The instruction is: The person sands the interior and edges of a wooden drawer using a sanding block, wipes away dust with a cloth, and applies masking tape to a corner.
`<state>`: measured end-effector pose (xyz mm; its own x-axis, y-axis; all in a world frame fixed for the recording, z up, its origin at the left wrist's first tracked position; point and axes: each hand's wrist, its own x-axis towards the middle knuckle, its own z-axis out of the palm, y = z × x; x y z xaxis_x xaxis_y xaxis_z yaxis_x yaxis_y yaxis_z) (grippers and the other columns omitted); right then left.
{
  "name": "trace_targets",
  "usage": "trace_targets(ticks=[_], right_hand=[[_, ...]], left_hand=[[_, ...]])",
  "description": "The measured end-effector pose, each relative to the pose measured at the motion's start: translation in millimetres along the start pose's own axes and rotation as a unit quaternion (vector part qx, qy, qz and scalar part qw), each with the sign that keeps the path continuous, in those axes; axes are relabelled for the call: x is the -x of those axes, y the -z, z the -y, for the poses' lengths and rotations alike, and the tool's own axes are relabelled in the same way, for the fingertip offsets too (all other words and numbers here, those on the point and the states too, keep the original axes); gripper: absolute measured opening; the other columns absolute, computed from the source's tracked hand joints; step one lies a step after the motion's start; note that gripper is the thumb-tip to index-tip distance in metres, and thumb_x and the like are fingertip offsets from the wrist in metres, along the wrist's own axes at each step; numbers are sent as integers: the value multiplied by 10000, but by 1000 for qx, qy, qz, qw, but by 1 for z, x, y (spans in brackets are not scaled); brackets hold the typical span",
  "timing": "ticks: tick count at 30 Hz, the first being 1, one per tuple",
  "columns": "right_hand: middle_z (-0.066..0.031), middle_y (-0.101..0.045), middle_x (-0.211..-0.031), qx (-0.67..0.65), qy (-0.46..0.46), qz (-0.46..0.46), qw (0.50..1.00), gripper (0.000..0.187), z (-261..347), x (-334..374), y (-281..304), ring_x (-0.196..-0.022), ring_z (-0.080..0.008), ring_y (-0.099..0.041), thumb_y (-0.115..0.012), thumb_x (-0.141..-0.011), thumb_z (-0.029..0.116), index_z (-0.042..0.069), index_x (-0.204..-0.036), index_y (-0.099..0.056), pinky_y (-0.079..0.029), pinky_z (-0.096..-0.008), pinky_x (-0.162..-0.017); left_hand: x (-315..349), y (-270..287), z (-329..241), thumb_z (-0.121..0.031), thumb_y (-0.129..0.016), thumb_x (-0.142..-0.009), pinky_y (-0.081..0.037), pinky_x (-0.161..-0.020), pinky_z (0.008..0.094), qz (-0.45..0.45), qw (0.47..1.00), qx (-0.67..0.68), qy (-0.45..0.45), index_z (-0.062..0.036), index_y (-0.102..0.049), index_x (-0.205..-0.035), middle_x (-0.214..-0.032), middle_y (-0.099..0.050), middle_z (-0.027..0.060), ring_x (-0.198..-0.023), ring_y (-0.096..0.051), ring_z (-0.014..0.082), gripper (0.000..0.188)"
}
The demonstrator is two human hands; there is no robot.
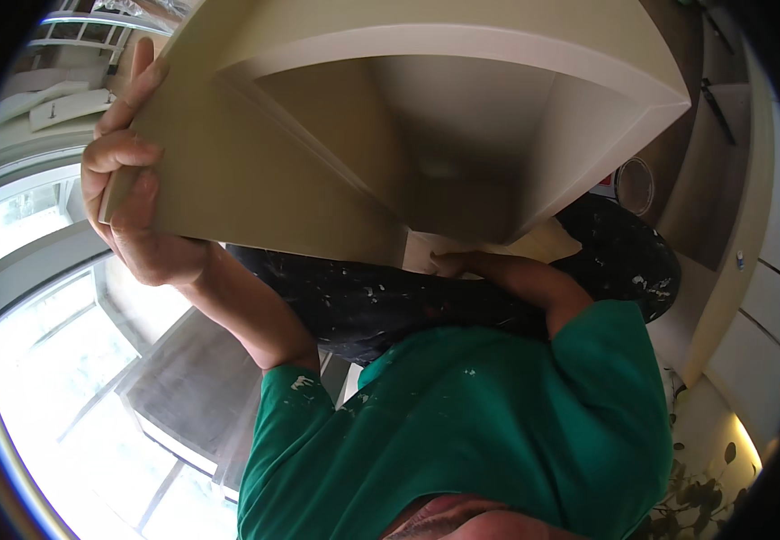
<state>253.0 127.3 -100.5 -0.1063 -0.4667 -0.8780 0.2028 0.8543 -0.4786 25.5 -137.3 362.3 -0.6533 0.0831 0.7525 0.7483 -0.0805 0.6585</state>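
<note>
A large beige box-shaped cabinet [462,40] fills the upper middle of the head view, its deep hollow facing me. Along its left runs a wide flat panel [255,175] of the same colour; whether this is a door or a side, I cannot tell. My left hand [134,180] grips the panel's outer edge, thumb on the near face and fingers curled round the rim. Below the cabinet's lower corner is my right hand [448,263], close to or touching it. Its fingers are mostly hidden.
My dark, paint-spotted trousers [345,297] lie just under the cabinet. A round tub [635,185] stands at the right by my knee. Bright windows [48,360] and a grey surface [201,387] are at the left. White pieces [71,110] lie at the far left. Leafy stems [700,495] show lower right.
</note>
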Motion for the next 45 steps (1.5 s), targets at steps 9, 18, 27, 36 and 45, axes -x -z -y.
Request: trace_targets(ticks=[9,18,27,36,45], right_hand=[[-179,-610,-1307,-255,74,-113,958,703,44,-36,15,-1097,-290,-618,-610,-984,222,-25,-1530,-244,-470,-412,-1034],[-107,-587,-1304,-558,248,17,792,578,106,75,69,-1151,-235,-551,-661,-912,76,-16,-1441,-447,-429,-396,-1086],[-300,-144,-1682,109,629,-540,549,762,271,299,152,-1568,-417,-186,-552,-1033,202,-65,-1616,-140,-221,-490,-1249],[-269,-537,-1374,163,160,-91,969,434,10,62,18,-1310,-407,-527,-556,-1020,221,1,-1394,-535,-433,-441,-1084],[-272,-508,-1446,104,609,-603,505,571,256,286,151,-1285,-415,-552,-618,-947,75,-22,-1490,-468,-492,-455,-1031]], left_hand=[[3,1,6,-134,-428,-841,-261,-1186,723,47,999,20,-14,4,-669,-999,-1332,-580,397,-1396,-400,605,320],[-2,-5,14,-136,-473,-828,-348,-1166,653,80,996,-11,-49,33,-640,-1022,-1330,-558,435,-1362,-458,592,307],[-8,-38,0,-188,-532,-675,-233,-1260,576,-5,1000,-5,-27,-3,-596,-811,-1124,-677,330,-1192,-624,368,238],[-12,-28,4,-173,-519,-676,-271,-1240,557,-36,999,-31,-5,7,-605,-823,-1116,-692,311,-1200,-620,371,248],[-13,-31,-8,-154,-521,-677,-311,-1216,519,-51,989,-129,52,-1,-645,-855,-1149,-712,280,-1220,-615,375,265]])
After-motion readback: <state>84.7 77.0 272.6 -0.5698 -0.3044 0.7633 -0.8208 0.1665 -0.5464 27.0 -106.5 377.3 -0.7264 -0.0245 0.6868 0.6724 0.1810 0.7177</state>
